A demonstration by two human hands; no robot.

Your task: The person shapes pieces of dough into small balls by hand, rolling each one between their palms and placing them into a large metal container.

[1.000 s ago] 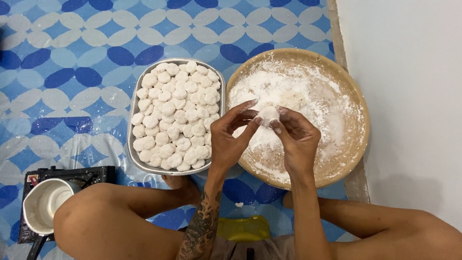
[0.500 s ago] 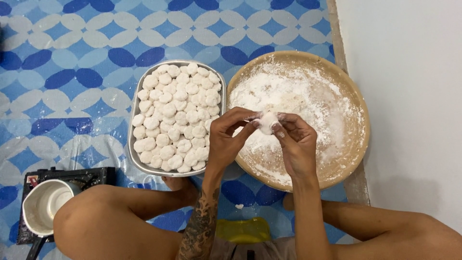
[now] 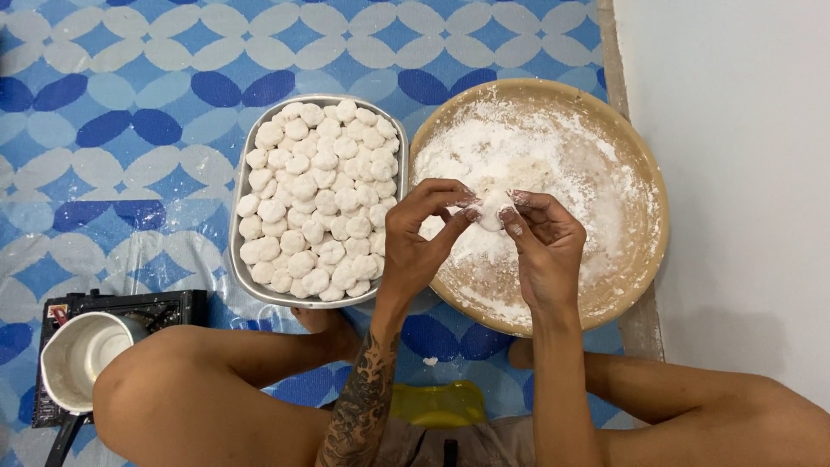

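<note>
While poised above the floured round tray [image 3: 635,164], left hand [image 3: 419,238] and right hand [image 3: 545,246] pinched together on one small white dough piece [image 3: 493,210], fingertips closed around it. Just left, metal tray [image 3: 245,277] packed with finished dough rounds [image 3: 316,199], on patterned blue mat [image 3: 112,130].

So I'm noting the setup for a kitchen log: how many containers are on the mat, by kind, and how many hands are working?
Metal tray of white dough pieces: 1
Round floured tray: 1
White pot on the black burner: 1
Hands, left hand and right hand, pinching one dough piece: 2
Total: 3 containers, 2 hands
</note>
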